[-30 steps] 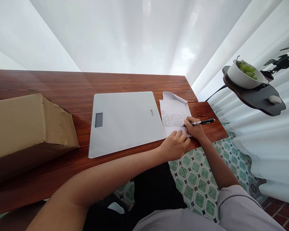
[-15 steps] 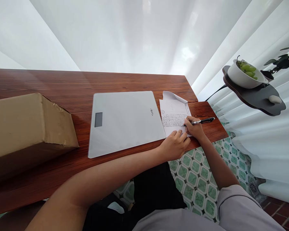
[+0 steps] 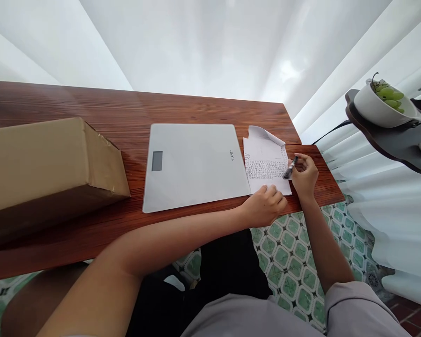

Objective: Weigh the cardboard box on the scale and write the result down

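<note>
A notepad (image 3: 265, 147), its top page partly folded back, has rows of small handwriting across the middle. My right hand (image 3: 304, 175) is over the pad's right edge, its fingers closed on a dark pen (image 3: 290, 168). The pen is slightly blurred and tilted, its lower end close to the written lines. Resting at the pad's bottom edge, my left hand (image 3: 265, 205) holds nothing, with its fingers slightly bent and apart. Just left of the pad, and touching or nearly touching it, lies a flat pale-grey scale (image 3: 196, 164) with a small dark display.
A cardboard box (image 3: 52, 164) stands on the left of the wooden table (image 3: 182, 106). Off the right end, a dark shelf (image 3: 386, 135) bears a white bowl (image 3: 379, 110) of green grapes. White curtains (image 3: 214, 51) hang behind the table.
My right hand has lifted a little from the page toward the right, and the pen has turned in its fingers. My left hand stays at the pad's lower edge. The view has shifted.
</note>
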The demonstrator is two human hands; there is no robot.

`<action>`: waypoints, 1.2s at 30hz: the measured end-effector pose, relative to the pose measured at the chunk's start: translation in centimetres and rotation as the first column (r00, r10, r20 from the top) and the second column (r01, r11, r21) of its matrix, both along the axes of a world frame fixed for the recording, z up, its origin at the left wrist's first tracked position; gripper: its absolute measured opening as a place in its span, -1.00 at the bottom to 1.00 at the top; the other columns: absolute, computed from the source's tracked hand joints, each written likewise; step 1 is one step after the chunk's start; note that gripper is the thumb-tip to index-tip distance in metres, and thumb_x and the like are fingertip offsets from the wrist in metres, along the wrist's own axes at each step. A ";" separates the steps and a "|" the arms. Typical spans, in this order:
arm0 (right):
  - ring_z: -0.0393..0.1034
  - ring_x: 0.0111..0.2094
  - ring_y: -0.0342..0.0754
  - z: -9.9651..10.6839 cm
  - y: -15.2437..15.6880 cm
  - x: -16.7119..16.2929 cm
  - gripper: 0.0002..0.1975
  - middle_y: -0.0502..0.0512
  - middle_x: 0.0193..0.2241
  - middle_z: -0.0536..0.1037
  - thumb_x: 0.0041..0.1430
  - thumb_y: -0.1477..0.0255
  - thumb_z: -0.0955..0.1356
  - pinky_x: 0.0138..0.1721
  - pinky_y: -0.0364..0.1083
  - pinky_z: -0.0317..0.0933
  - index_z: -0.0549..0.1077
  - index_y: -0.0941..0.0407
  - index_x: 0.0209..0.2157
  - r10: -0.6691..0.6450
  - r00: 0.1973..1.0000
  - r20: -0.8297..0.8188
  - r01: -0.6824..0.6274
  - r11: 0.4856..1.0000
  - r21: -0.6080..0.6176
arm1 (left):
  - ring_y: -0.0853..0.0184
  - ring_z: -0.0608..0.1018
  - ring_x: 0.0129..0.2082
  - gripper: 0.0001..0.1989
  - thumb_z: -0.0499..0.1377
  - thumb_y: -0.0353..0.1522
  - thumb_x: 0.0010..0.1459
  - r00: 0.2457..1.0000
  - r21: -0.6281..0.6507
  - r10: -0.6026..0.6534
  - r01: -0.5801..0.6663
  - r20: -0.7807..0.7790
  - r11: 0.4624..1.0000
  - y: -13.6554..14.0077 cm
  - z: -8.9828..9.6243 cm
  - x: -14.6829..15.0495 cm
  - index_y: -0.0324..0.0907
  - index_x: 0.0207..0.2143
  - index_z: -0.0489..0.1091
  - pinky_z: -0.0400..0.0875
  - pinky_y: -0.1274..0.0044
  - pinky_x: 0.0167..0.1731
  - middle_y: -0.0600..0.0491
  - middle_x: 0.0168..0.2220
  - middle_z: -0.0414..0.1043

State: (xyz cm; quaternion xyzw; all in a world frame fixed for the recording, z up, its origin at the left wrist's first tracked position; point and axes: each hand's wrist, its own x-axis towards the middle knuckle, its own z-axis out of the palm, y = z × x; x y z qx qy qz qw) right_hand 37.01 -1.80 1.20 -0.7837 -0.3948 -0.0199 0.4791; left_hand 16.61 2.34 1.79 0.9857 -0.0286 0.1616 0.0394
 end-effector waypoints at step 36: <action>0.37 -0.35 0.02 -1.6 1.0 1.6 -0.75 0.22 -0.35 0.53 0.25 0.21 0.21 -0.18 0.01 0.20 0.38 0.08 -0.30 0.041 0.989 0.140 -0.015 0.983 -0.182 | 0.34 0.39 -0.42 -0.73 -0.07 -0.54 0.37 0.978 0.384 -0.176 0.121 0.110 0.916 1.0 1.3 -2.1 -0.26 -0.10 0.41 0.00 0.45 -0.47 -0.03 -0.37 0.41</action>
